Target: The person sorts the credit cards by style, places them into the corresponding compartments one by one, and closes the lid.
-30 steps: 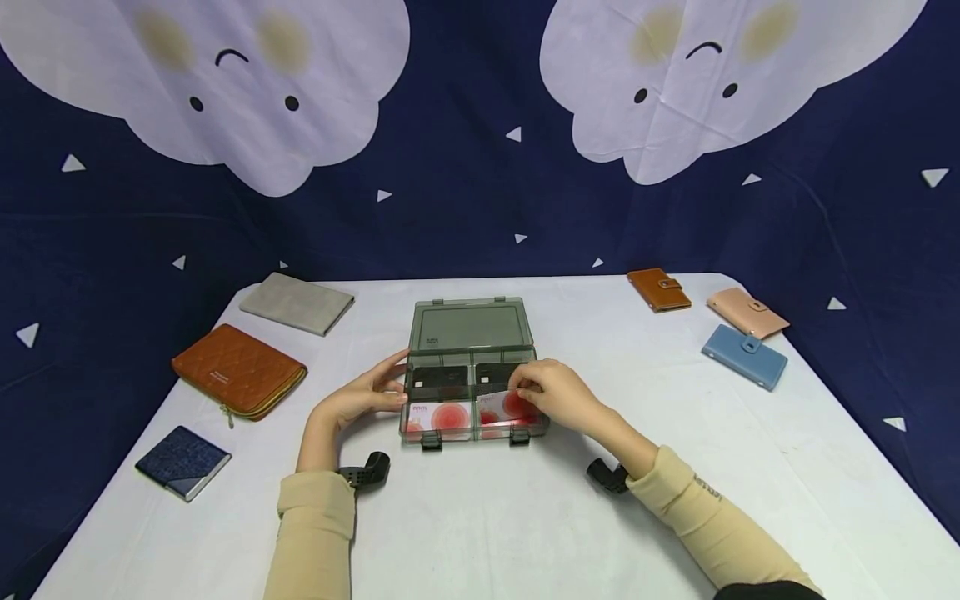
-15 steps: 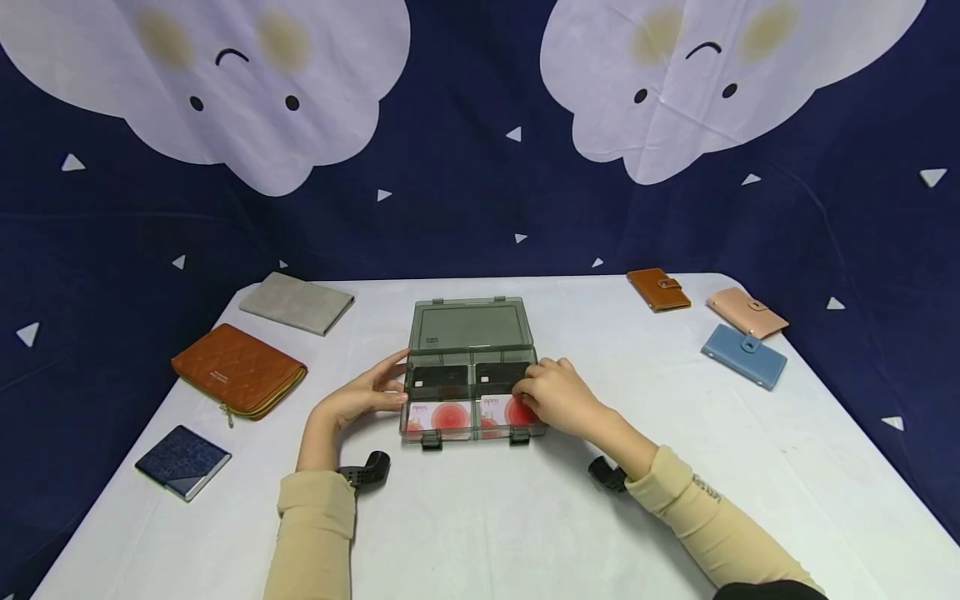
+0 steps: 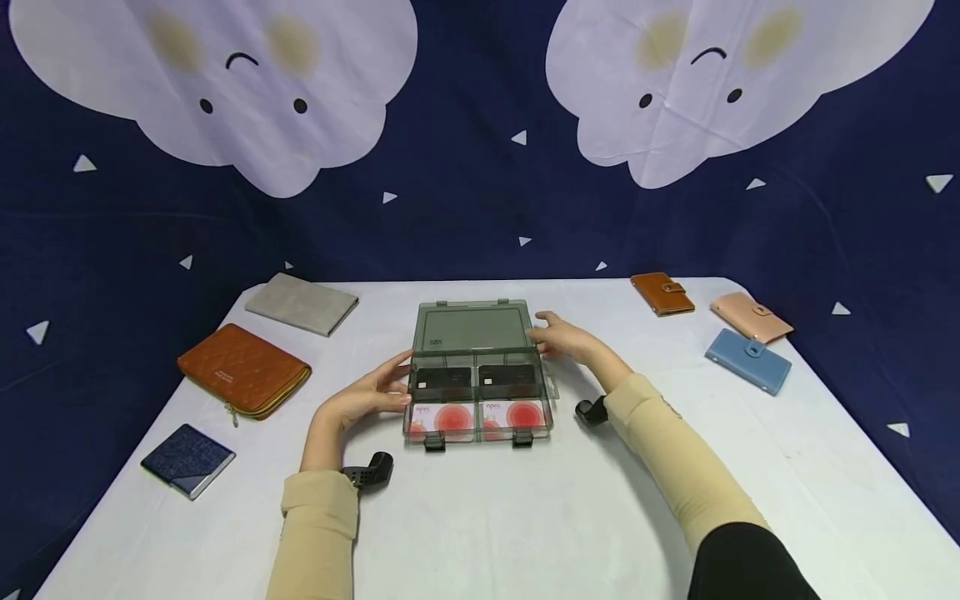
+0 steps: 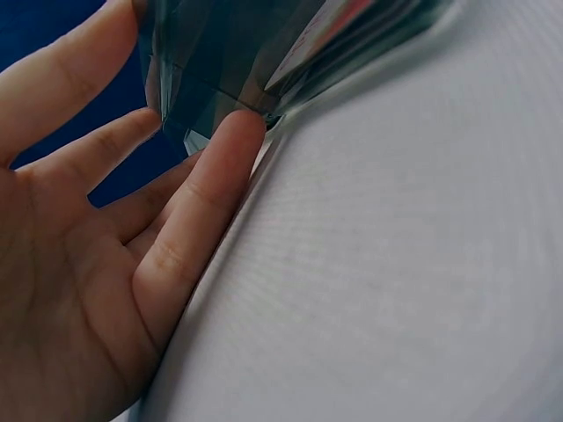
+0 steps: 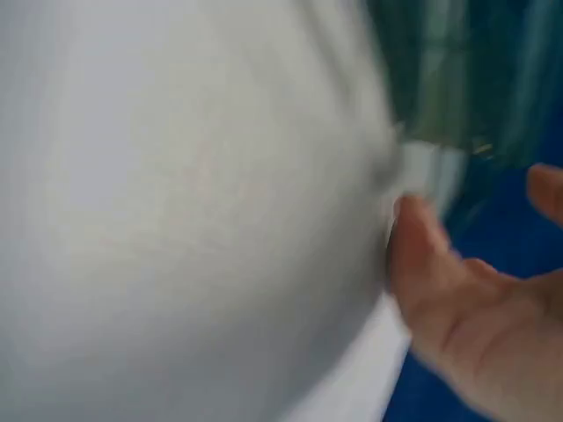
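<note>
A smoky-green clear plastic box (image 3: 477, 433) stands in the middle of the table, its lid (image 3: 474, 325) tipped back on the far side. Two black cards (image 3: 444, 379) lie in the rear compartments, and white-and-red cards (image 3: 444, 417) in the front ones. My left hand (image 3: 363, 396) touches the box's left side with extended fingers (image 4: 207, 185), seen close in the left wrist view. Beside the right edge of the lid is my right hand (image 3: 567, 337), fingers loosely spread. The blurred right wrist view shows its fingers (image 5: 422, 251) by the box, holding nothing visible.
On the left lie a grey wallet (image 3: 302, 303), a brown zip wallet (image 3: 243, 372) and a dark blue card case (image 3: 187, 460). Brown (image 3: 662, 293), pink (image 3: 750, 316) and blue snap card holders (image 3: 748, 361) lie on the right. A patterned curtain (image 3: 480, 167) hangs behind the table.
My right hand has let go of the white-and-red card, which now lies in the front right compartment. That hand has moved up and back beside the lid. The left hand stays put.
</note>
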The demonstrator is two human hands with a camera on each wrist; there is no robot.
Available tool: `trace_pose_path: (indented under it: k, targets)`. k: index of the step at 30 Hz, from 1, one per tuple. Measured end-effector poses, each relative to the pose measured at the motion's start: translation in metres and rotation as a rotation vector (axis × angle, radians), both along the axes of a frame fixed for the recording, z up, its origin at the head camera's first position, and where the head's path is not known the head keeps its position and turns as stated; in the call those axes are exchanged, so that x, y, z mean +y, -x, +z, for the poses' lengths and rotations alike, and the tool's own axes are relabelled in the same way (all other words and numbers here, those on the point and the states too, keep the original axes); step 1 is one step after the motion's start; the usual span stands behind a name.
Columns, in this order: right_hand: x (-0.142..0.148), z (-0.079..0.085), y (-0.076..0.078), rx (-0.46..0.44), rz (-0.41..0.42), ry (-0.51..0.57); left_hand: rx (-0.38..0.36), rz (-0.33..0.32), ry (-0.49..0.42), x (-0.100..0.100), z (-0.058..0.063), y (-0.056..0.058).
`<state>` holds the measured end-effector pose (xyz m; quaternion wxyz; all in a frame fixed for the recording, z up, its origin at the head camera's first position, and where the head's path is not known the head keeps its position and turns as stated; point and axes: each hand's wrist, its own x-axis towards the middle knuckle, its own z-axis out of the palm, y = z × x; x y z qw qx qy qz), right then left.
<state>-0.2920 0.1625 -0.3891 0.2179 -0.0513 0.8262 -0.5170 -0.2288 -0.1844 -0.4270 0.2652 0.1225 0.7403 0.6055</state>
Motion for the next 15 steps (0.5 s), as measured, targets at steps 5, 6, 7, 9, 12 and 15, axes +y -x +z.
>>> trace_pose_path:
  k: [5, 6, 7, 9, 12, 15]
  targets:
    - [0.001, -0.009, 0.024, -0.191, -0.121, 0.328, 0.014, -0.019, -0.033, 0.001, -0.001, 0.002]
    - [0.001, -0.009, 0.026, -0.206, -0.14, 0.399, 0.017, -0.024, -0.037, 0.001, -0.001, 0.003]
    - [0.001, -0.008, 0.027, -0.213, -0.166, 0.471, 0.013, -0.026, -0.044, 0.002, -0.001, 0.003]
    - [0.001, -0.003, 0.028, -0.196, -0.184, 0.591, 0.007, -0.027, -0.048, 0.001, -0.002, 0.003]
    - [-0.003, 0.009, 0.024, -0.114, -0.178, 0.692, 0.008, -0.025, -0.046, 0.0, -0.003, 0.004]
    - [-0.006, 0.023, 0.017, 0.019, -0.142, 0.731, 0.014, -0.03, -0.043, -0.002, -0.004, 0.004]
